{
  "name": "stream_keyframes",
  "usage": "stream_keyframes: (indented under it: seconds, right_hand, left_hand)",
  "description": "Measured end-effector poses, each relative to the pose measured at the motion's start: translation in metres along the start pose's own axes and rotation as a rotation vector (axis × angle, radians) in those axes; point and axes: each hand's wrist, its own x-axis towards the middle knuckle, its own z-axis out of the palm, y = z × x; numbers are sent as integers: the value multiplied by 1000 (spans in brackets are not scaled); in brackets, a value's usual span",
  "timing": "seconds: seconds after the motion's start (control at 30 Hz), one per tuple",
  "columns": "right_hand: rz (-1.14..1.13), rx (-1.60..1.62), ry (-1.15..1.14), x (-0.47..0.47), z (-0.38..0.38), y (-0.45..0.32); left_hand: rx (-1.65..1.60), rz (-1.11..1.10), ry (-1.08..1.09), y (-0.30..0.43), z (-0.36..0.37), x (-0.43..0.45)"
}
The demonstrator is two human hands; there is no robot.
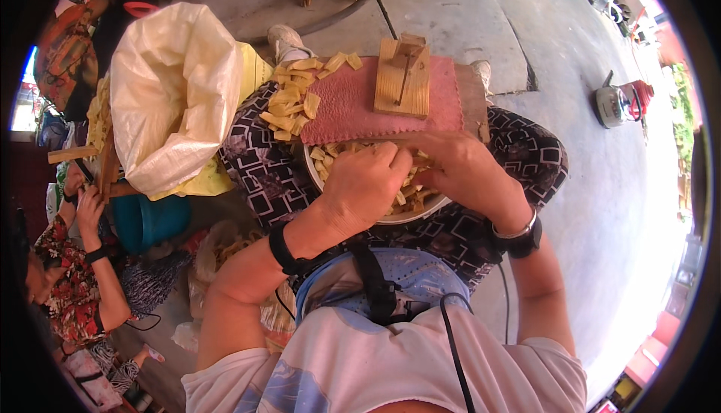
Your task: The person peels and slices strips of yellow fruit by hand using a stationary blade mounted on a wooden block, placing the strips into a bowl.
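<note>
My left hand point(365, 186) is over a round white-rimmed basin point(388, 218) in my lap, its fingers curled. My right hand point(470, 168) is beside it over the same basin, fingers bent inward; whether either hand holds a piece is hidden. The basin contains many cut yellowish pieces point(324, 159). Just beyond the hands, a wooden board point(473, 97) carries a pink textured cloth point(343, 103). On the cloth stands a small wooden block point(401, 89) with an upright part and a thin dark strip. Longer yellowish pieces point(287, 97) are heaped at the board's left end.
A large open woven sack point(174, 97) stands at the left, with a teal bucket point(149, 221) below it. Farther left, another person point(84, 278) works at a wooden stand. A dark hose point(338, 19) crosses the concrete floor ahead; a metal kettle point(611, 108) stands at the right.
</note>
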Motion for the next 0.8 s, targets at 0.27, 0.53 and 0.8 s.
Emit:
stream_keyframes:
  seconds: [0.27, 0.53, 0.8]
  right_hand:
    - [361, 367, -157, 15, -25, 5]
    - [478, 442, 313, 53, 14, 51]
    - [389, -313, 226, 51, 50, 81]
  left_hand:
    - [-497, -129, -186, -45, -19, 18]
    - [-888, -472, -146, -94, 22, 66]
    - [-21, -455, -116, -97, 63, 70]
